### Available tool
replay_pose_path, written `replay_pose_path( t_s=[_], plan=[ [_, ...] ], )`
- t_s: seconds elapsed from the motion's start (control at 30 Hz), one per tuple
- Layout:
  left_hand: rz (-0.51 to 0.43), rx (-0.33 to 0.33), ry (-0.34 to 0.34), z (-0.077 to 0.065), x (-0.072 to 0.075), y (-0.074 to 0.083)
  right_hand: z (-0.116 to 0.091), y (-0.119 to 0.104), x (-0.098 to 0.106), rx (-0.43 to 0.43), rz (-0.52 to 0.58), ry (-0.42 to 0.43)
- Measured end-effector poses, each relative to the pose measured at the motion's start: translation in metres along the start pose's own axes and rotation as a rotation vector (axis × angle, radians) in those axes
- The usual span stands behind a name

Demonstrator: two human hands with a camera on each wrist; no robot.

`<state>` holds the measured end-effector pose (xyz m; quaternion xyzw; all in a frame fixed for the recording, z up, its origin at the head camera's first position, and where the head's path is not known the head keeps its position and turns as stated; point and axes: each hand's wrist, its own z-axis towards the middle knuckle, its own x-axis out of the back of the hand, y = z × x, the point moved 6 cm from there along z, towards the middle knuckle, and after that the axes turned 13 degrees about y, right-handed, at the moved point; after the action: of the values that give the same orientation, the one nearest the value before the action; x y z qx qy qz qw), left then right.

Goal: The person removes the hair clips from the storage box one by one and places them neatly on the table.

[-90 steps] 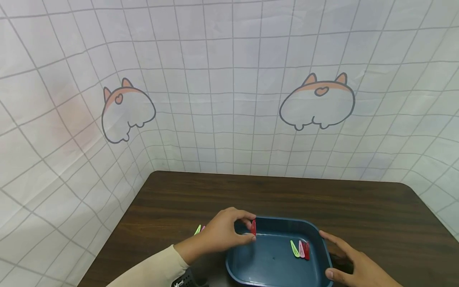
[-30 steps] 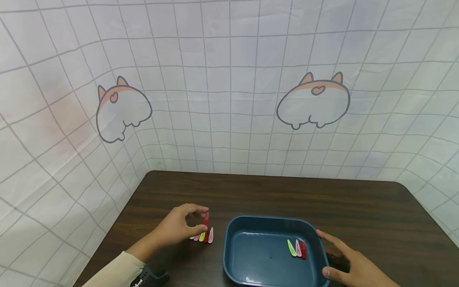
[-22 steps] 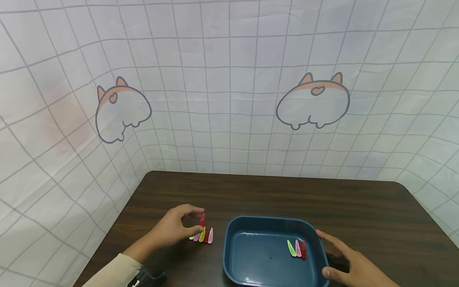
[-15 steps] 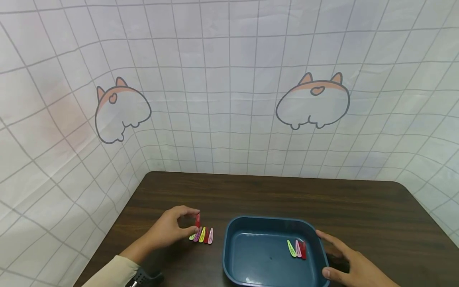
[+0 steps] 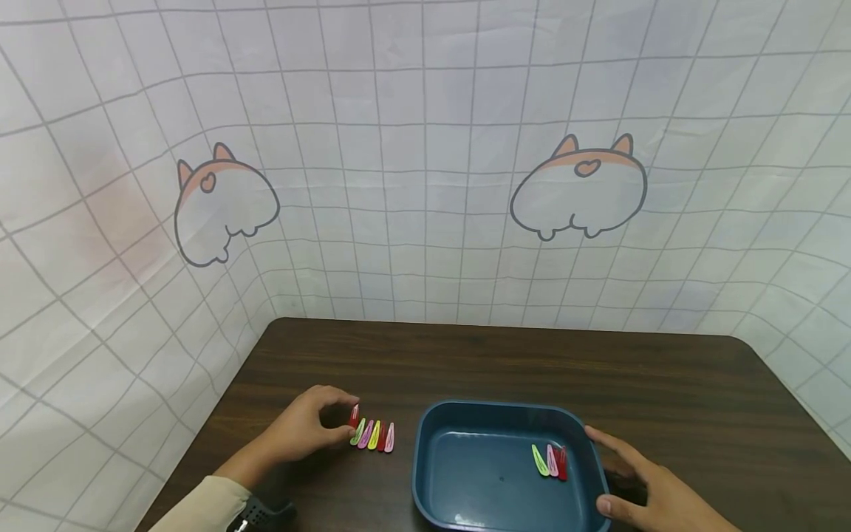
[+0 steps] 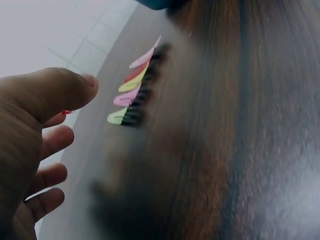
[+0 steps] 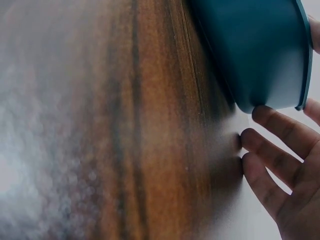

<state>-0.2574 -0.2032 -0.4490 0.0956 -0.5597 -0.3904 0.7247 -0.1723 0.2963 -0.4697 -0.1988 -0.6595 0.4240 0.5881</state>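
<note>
The left hand (image 5: 299, 431) is partly closed: the thumb and the index finger come together and pinch a red hair clip (image 5: 354, 417), at the left end of a row of clips on the dark wooden table (image 5: 465, 358). If this pinched clip touches the table, I cannot tell. In the left wrist view the thumb hides nearly all of it, and the other fingers are loosely bent. Just beside it, going to the right, lie a light green clip (image 5: 357, 431), a purple-pink clip (image 5: 366, 434), a yellow clip (image 5: 374, 435), a darker red clip (image 5: 382, 437) and a pale pink clip (image 5: 389, 437), close together and slightly slanted. To the right of this row, and apart from it, stands a blue tray (image 5: 479, 476). Inside, near its right wall, lie a lime clip (image 5: 541, 460), a pink clip (image 5: 552, 460) and some red piece (image 5: 562, 464), which can be one clip or two. The right hand (image 5: 648, 488) is opened wide at the right side of the tray, with thumb and index finger on its rim; in the right wrist view another finger touches its lower corner. Behind the table hangs a white checked cloth (image 5: 425, 185).
</note>
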Motion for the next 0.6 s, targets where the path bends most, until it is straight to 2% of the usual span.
replay_pose_path(
  t_s=[0.1, 0.33, 0.6],
  plan=[
    [-0.008, -0.002, -0.021, -0.001, -0.001, -0.004, 0.001, 0.0, 0.0, -0.006, 0.0, -0.003],
    [-0.023, 0.044, -0.085, -0.005, -0.004, -0.013, 0.002, 0.0, 0.002, -0.005, -0.009, 0.005],
    [-0.014, 0.074, -0.114, -0.009, -0.007, -0.02, 0.003, 0.001, 0.003, -0.002, -0.002, 0.002]
  ],
)
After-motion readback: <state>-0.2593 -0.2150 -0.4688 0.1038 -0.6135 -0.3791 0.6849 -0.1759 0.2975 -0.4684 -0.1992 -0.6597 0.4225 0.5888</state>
